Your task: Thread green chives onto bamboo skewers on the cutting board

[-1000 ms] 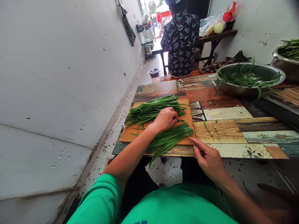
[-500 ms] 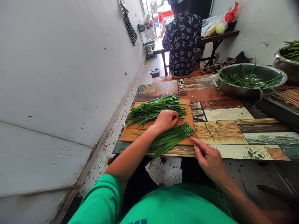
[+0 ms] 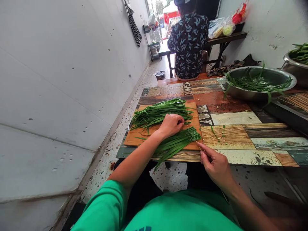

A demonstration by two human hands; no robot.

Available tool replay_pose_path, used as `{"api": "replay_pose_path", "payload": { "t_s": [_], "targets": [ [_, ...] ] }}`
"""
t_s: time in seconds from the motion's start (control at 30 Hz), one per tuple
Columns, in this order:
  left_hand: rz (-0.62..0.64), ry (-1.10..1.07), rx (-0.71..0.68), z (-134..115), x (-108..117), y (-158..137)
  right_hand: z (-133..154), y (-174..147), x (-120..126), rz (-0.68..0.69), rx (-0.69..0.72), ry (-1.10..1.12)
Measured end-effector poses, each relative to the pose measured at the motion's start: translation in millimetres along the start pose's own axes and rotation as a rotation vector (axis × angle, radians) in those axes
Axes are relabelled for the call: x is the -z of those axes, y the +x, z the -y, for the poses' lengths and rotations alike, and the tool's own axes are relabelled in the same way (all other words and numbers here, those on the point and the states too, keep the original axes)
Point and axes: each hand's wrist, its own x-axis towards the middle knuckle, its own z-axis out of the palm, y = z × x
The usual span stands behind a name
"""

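Observation:
My right hand (image 3: 215, 163) pinches the lower end of a thin wooden skewer (image 3: 197, 143) at the near edge of the table. The skewer runs across the cut ends of a flat row of garlic chives (image 3: 179, 140), whose leaves hang past the table edge. Above that row, my left hand (image 3: 171, 124) is closed, its fingertips curled together by the skewer's far end; what they grip is hidden. A larger pile of garlic chives (image 3: 161, 110) lies beyond it on the wooden cutting board (image 3: 134, 140).
At the right stands a metal bowl (image 3: 260, 91) with loose chives, next to another metal pot (image 3: 295, 69) of green vegetables. A dark tray (image 3: 286, 112) there holds several skewers. Green scraps (image 3: 222, 134) dot the table. A person (image 3: 189, 45) sits ahead, back turned.

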Motion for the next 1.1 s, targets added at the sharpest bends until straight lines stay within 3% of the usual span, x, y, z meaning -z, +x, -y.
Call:
{"api": "replay_pose_path", "payload": {
  "t_s": [0.5, 0.9, 1.1],
  "targets": [
    [0.017, -0.039, 0.069, -4.6, 0.9, -1.6, 0.7, 0.0, -0.2, 0.011, -0.028, 0.019],
    [-0.016, -0.100, 0.026, -0.7, -3.4, -3.9, 2.6, -0.2, 0.1, 0.005, -0.031, 0.011],
    [0.005, -0.183, -0.088, -1.1, -9.4, -10.2, 1.8, 1.3, -1.8, -0.014, -0.011, 0.008]
  ]
}}
